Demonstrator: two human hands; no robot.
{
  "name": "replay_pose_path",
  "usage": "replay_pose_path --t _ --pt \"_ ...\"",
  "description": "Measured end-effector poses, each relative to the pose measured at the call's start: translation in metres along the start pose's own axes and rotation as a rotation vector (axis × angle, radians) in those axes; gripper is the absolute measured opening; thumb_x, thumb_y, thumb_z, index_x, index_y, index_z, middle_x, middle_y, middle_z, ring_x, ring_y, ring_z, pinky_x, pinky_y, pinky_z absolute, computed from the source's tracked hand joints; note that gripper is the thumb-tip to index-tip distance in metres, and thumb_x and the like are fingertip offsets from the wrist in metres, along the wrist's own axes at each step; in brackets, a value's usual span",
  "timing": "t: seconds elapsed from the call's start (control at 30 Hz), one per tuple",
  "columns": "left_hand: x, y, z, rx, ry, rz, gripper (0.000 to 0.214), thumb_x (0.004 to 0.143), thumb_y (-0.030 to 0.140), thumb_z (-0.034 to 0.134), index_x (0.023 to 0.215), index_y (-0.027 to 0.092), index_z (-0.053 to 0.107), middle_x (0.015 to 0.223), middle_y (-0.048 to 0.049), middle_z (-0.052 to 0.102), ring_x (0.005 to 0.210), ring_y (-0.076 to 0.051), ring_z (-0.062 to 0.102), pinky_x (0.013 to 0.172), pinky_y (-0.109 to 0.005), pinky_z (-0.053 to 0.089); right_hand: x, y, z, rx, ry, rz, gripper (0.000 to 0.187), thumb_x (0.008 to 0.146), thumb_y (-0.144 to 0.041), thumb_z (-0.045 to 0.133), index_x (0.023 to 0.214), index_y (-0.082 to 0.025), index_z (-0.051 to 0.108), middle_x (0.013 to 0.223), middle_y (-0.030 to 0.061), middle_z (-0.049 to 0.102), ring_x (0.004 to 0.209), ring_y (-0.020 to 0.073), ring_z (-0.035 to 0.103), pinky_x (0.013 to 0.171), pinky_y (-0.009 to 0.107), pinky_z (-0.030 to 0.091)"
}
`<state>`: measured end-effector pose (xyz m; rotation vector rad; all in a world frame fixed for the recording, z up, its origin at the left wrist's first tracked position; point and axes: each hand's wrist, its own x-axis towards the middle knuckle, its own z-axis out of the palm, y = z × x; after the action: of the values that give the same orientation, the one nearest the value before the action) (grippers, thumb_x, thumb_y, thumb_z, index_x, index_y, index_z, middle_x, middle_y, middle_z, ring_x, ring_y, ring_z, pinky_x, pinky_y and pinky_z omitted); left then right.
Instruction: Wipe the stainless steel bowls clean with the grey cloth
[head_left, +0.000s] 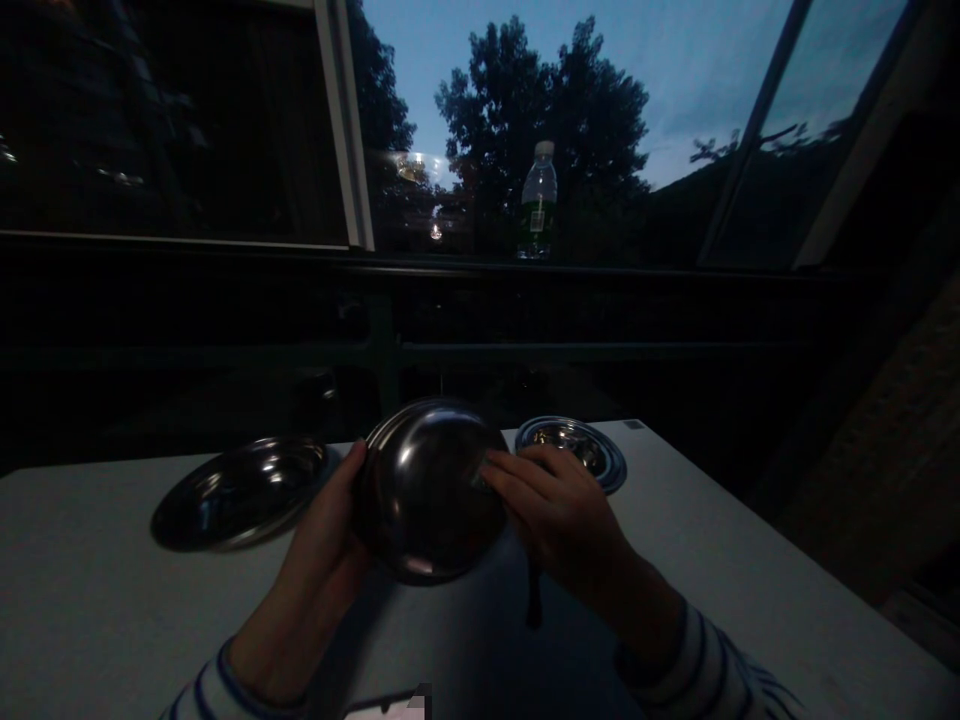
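A shiny metal bowl [439, 490] is tilted up above the table, its rounded underside facing me. My left hand [334, 545] grips its left edge, with the fingers hidden behind it. My right hand [559, 505] is closed, its fingertips pressed on the right part of the bowl's underside. A small pale spot shows at those fingertips; I cannot tell whether it is a held thing or a reflection. Below the right hand a dark handle-like piece [533, 597] shows; whether the hand holds it or it lies on the table I cannot tell.
A wide metal dish [232, 495] is at the left of the white table [82, 590]. Another metal dish [600, 455] sits at the back right. A plastic bottle [538, 205] with a green label stands on the window ledge. The light is dim.
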<state>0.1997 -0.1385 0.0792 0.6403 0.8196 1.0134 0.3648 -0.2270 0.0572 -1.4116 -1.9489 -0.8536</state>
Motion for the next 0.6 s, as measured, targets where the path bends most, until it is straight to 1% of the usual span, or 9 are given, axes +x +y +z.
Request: replay_pose_path --t 0.1,0.2,0.27,0.37,0.4,0.47,0.53,0.6 --pt "0.001 0.002 -0.001 0.004 -0.024 -0.034 0.022 0.085 0.024 0.046 0.079 0.013 0.064 0.054 -0.0012 0.065 0.044 -0.013 0.060 0.045 -0.023 0.048 0.000 -0.001 0.000 -0.007 0.019 -0.018 0.022 0.087 -0.017 0.046 0.104 -0.016 0.061 0.109 0.0059 0.064 0.089 0.0209 0.050 0.070 0.034 0.040" --pt "0.001 0.007 -0.002 -0.030 0.017 0.024 0.021 0.086 0.021 0.044 0.079 0.014 0.063 0.055 0.0002 0.066 0.047 -0.012 0.061 0.049 -0.023 0.050 0.000 -0.009 0.003 -0.016 0.002 -0.027 0.021 0.087 -0.015 0.045 0.101 -0.016 0.062 0.105 0.0051 0.065 0.084 0.0199 0.051 0.064 0.033 0.039" --pt "0.001 0.010 -0.003 -0.055 0.047 0.059 0.022 0.087 0.021 0.043 0.076 0.015 0.062 0.055 0.0008 0.066 0.047 -0.012 0.061 0.049 -0.022 0.050 -0.001 -0.015 0.004 0.016 0.002 -0.064 0.022 0.087 -0.014 0.045 0.101 -0.016 0.061 0.104 0.0045 0.066 0.080 0.0185 0.051 0.061 0.031 0.038" --pt "0.002 0.010 -0.005 -0.066 0.024 0.053 0.026 0.087 0.022 0.041 0.074 0.015 0.062 0.053 -0.0001 0.065 0.044 -0.012 0.060 0.044 -0.022 0.048 -0.001 -0.019 0.004 0.086 0.029 -0.137 0.023 0.089 -0.014 0.042 0.102 -0.017 0.060 0.106 0.0036 0.065 0.082 0.0170 0.051 0.063 0.031 0.038" --pt "0.002 0.009 -0.005 -0.067 0.006 0.052 0.026 0.087 0.023 0.041 0.074 0.014 0.062 0.053 -0.0004 0.065 0.044 -0.013 0.060 0.043 -0.022 0.048 -0.001 -0.018 0.003 0.080 0.041 -0.127 0.023 0.090 -0.015 0.041 0.102 -0.016 0.060 0.106 0.0039 0.065 0.083 0.0175 0.051 0.064 0.031 0.039" --pt "0.002 0.006 -0.005 -0.068 -0.022 0.057 0.025 0.087 0.023 0.043 0.076 0.014 0.063 0.054 -0.0006 0.065 0.045 -0.013 0.060 0.042 -0.023 0.048 0.000 -0.016 0.001 0.028 0.060 -0.058 0.023 0.090 -0.015 0.041 0.102 -0.014 0.060 0.107 0.0053 0.065 0.085 0.0198 0.051 0.065 0.033 0.039" --pt "0.003 0.004 -0.005 -0.064 -0.032 0.056 0.024 0.086 0.023 0.044 0.077 0.014 0.064 0.054 -0.0008 0.066 0.046 -0.014 0.061 0.043 -0.023 0.049 0.000 -0.016 0.000 -0.002 0.056 -0.011 0.023 0.089 -0.015 0.042 0.103 -0.013 0.060 0.107 0.0061 0.064 0.086 0.0213 0.050 0.065 0.034 0.040" --pt "0.004 0.004 -0.005 -0.054 -0.038 0.045 0.026 0.087 0.024 0.043 0.077 0.014 0.064 0.053 -0.0016 0.065 0.045 -0.014 0.060 0.042 -0.024 0.048 0.001 -0.017 -0.001 0.044 0.033 -0.069 0.023 0.089 -0.014 0.042 0.103 -0.014 0.060 0.107 0.0048 0.064 0.085 0.0199 0.051 0.065 0.033 0.040"
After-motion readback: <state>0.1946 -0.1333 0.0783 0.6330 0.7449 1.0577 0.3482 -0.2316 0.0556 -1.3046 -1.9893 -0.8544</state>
